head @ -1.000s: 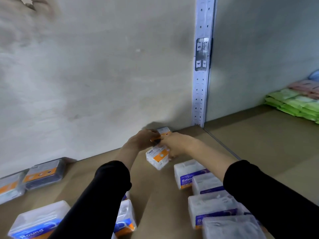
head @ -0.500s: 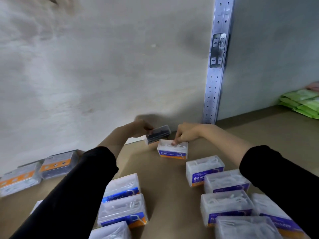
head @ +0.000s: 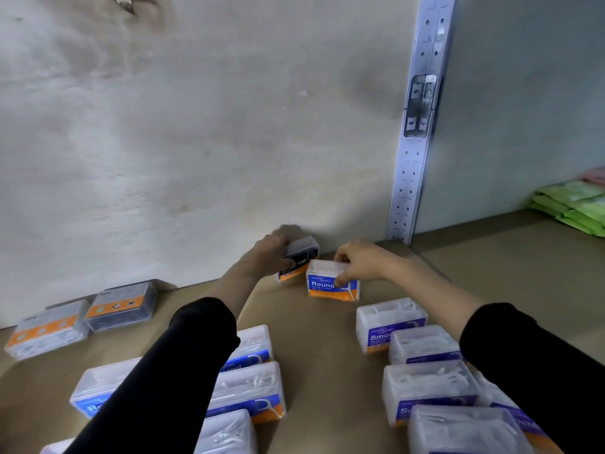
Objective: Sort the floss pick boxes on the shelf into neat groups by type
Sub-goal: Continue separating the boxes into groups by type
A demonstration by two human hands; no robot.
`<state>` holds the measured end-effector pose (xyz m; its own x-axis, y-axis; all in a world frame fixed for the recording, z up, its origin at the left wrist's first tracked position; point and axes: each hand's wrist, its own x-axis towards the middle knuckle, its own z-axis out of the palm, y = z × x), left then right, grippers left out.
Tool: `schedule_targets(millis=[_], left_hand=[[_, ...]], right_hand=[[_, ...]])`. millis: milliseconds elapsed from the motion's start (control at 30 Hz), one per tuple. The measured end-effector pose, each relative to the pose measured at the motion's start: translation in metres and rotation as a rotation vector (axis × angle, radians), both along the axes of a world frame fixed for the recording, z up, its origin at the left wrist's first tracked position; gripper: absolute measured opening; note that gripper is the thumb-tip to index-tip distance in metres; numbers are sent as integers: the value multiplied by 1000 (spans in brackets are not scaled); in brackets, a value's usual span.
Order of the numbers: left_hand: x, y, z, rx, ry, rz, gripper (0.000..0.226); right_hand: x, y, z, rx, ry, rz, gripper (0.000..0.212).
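We have one floss pick box in each hand at the back of the shelf, close to the wall. Our left hand wraps its fingers over the top of a dark box with a black label, tilted and just beside the wall. Our right hand pinches the "Round" box, thumb on the front label and the other fingers on the top rear edge; the box sits flat on the shelf, touching or nearly touching the dark one.

We judge these boxes to be light, rigid clear plastic with smooth, somewhat slippery walls, so a pinch across the short sides or over the lid should hold well. The contents probably shift inside, and the lids might pop if squeezed hard, so a moderate grip seems wise.

On labels: the box under our right hand reads "Round" in white on blue, with small lines beneath that are too small to read and an orange strip along the bottom. The dark box shows the letters "oal", the rest hidden by our hand. To the right, a row of purple-label boxes begins with "Smo…", partly covered. Near us on the left, more blue-label boxes stand together, one showing part of "Round" upside down. Against the wall at far left lie two flat boxes with orange labels, their print unreadable.
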<state>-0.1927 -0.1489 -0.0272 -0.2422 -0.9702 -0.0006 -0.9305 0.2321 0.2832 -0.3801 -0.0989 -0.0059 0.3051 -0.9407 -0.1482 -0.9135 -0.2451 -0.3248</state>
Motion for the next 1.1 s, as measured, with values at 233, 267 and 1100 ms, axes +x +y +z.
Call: schedule_targets(millis=[233,267,1100], left_hand=[[21,34,27,-37,-30,42,36],[25,40,33,-48,-12,45,35],[108,285,109,-133,22,-71,38]], right_hand=[[-2,20,31,-98,-159,-66,39],[-3,25,38,-115,-189,-74,37],[34,198,112,-80,-217,92,30]])
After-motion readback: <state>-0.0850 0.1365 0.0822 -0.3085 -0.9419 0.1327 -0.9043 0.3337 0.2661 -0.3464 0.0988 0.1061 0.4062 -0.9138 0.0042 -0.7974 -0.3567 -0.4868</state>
